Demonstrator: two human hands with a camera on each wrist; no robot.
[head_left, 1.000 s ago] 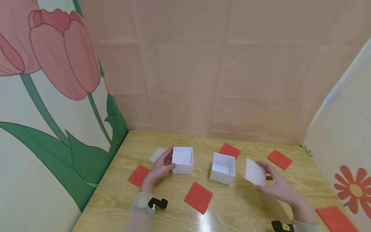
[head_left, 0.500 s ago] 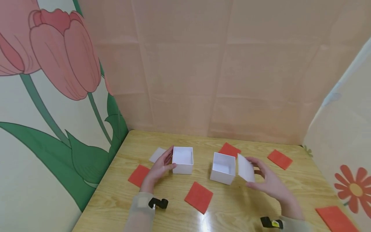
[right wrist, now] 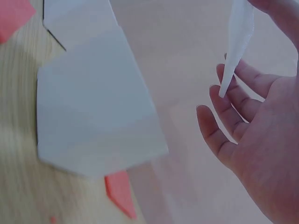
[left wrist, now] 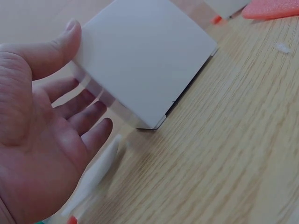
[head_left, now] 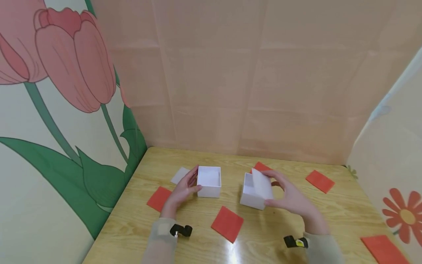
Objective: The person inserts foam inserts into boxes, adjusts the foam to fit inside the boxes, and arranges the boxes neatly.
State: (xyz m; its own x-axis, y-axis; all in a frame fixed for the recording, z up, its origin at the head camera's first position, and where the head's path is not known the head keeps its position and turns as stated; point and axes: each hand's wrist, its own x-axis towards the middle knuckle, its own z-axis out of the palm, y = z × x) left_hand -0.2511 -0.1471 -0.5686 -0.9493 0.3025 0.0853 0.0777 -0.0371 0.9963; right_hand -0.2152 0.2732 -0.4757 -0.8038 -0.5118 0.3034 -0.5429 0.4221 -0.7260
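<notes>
One white box (head_left: 209,191) stands at the head view's lower centre, the left hand (head_left: 182,191) resting relaxed fingers against it; further right, the right hand (head_left: 291,200) pinches a tilted white sheet (head_left: 262,185) over a second box (head_left: 250,199).

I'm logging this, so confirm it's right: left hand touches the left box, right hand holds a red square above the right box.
The square isn't red but white: in the head view, the left hand touches the left box and the right hand holds it above the right box.
</notes>
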